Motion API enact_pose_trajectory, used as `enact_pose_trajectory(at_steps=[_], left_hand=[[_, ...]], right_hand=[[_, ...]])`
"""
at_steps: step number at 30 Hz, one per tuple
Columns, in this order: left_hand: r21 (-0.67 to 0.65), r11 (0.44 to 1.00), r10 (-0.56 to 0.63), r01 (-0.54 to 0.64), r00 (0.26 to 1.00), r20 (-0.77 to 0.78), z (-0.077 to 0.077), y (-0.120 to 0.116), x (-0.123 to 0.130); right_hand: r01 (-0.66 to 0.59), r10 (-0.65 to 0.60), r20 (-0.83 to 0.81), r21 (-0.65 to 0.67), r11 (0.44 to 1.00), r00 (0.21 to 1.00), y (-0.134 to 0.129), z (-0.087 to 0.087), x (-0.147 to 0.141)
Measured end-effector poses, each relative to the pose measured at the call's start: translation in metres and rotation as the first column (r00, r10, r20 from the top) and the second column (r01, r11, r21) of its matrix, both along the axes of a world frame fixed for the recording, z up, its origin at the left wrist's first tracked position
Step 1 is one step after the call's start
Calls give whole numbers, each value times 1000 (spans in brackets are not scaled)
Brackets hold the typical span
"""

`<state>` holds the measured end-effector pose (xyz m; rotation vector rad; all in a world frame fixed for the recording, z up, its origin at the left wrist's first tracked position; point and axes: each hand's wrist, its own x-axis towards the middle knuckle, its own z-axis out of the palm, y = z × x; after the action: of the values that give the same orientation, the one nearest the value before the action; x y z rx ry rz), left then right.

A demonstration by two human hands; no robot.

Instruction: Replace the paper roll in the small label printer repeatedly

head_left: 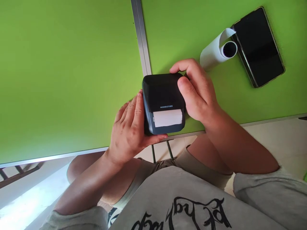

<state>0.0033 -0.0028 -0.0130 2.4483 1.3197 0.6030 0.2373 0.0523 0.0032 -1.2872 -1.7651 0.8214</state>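
A small black label printer (163,91) marked NIIMBOT is held between both hands near the table's front edge. A strip of white label paper (168,118) sticks out of its front slot. My left hand (130,127) grips the printer's left side, its thumb along the lower front edge. On the opposite side, my right hand (198,89) is closed around the upper right corner, thumb against the lid's side. The printer's lid appears closed. Its underside is hidden.
The green table (72,64) has a metal seam strip (141,35) across it. To the upper right, a white paper roll (214,51) with a loose end lies beside a dark smartphone (260,46). Below the table edge are my legs and dark metal bars.
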Motion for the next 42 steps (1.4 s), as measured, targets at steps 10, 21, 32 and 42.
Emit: enact_pose_trajectory(at_steps=[10, 21, 32, 42], left_hand=[[18, 1000, 18, -18, 1000, 26, 5, 1, -1], [-28, 1000, 10, -10, 1000, -3, 7, 2, -2], [-178, 984, 65, -23, 971, 231, 14, 10, -4], [-208, 976, 95, -71, 989, 110, 20, 10, 4]], right_hand=[[9, -10, -59, -13, 1000, 998, 1, -6, 5], [14, -14, 2, -31, 999, 1000, 4, 0, 3], [-110, 109, -29, -50, 993, 994, 0, 5, 7], [-261, 261, 3, 9, 965, 965, 2, 1, 27]])
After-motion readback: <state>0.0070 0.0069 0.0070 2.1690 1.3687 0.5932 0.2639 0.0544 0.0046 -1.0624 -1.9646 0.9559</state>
